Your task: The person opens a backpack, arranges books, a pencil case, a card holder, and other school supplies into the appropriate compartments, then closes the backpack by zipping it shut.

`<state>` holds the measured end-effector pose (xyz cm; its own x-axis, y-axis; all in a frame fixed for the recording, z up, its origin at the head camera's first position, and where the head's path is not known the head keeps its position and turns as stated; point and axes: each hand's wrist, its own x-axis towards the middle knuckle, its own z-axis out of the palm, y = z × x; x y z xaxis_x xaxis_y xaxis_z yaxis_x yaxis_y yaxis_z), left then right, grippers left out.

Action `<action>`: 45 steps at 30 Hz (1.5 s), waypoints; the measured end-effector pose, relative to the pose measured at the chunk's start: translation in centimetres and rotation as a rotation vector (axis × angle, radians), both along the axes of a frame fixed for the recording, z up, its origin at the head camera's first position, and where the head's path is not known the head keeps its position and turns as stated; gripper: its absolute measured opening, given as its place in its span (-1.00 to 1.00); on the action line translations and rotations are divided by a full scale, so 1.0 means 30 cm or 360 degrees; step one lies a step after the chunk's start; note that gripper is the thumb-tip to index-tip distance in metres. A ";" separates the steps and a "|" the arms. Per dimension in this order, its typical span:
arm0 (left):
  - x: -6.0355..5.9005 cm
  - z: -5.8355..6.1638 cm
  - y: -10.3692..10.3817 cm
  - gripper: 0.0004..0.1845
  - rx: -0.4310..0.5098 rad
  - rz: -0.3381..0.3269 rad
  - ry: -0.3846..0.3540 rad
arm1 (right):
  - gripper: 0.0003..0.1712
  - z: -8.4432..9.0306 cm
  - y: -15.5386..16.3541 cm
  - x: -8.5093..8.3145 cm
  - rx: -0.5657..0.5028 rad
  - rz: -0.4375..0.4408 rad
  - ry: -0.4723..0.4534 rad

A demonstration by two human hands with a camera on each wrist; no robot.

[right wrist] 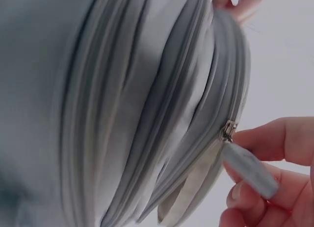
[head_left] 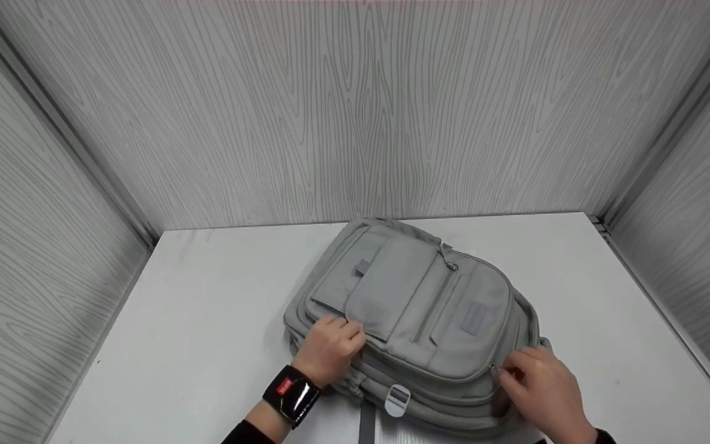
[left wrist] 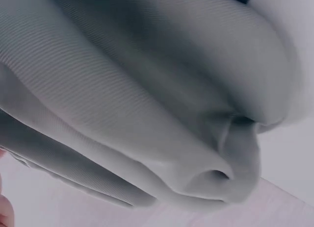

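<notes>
A grey backpack [head_left: 386, 290] lies front side up and slanted on the white table. My left hand [head_left: 330, 348], with curled fingers, grips its near side edge beside the front flap. At the bag's right end, my right hand [head_left: 543, 385] pinches a zipper pull [right wrist: 250, 170]. In the right wrist view, the metal slider [right wrist: 228, 130] sits on the zipper track and part of the zipped seam stands parted below it. Folded grey fabric fills most of the left wrist view, with fingertips [left wrist: 6, 212] just showing at the left edge.
White table surface [head_left: 195, 308] extends around the bag. Wood-grain panels [head_left: 355, 111] enclose the back and both sides. A dark strap [head_left: 367, 422] and a pale buckle-like tag [head_left: 397, 401] hang at the bag's near side. A metal zipper charm [head_left: 452, 266] lies on its front.
</notes>
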<state>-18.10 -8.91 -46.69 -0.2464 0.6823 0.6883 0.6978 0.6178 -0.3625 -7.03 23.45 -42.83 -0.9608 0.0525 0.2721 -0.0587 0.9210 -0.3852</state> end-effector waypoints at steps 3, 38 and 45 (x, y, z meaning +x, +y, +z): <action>-0.024 -0.001 -0.026 -0.86 -0.0003 -0.0048 -0.0009 | -0.75 -0.003 0.018 -0.035 0.0020 0.0012 0.0052; 0.289 0.044 0.629 -0.85 0.0236 0.0816 -0.0091 | -0.80 -0.035 0.016 -0.075 -0.0011 0.0056 0.0202; 0.286 0.034 0.597 -0.90 0.0182 0.0635 0.0004 | -0.78 -0.047 0.027 -0.080 0.0028 0.0067 0.0266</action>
<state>-9.53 8.99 -45.66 -0.4743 0.4528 0.7550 0.3945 0.8760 -0.2775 -9.44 24.26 -44.23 -0.9034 0.0072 0.4287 -0.1591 0.9229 -0.3506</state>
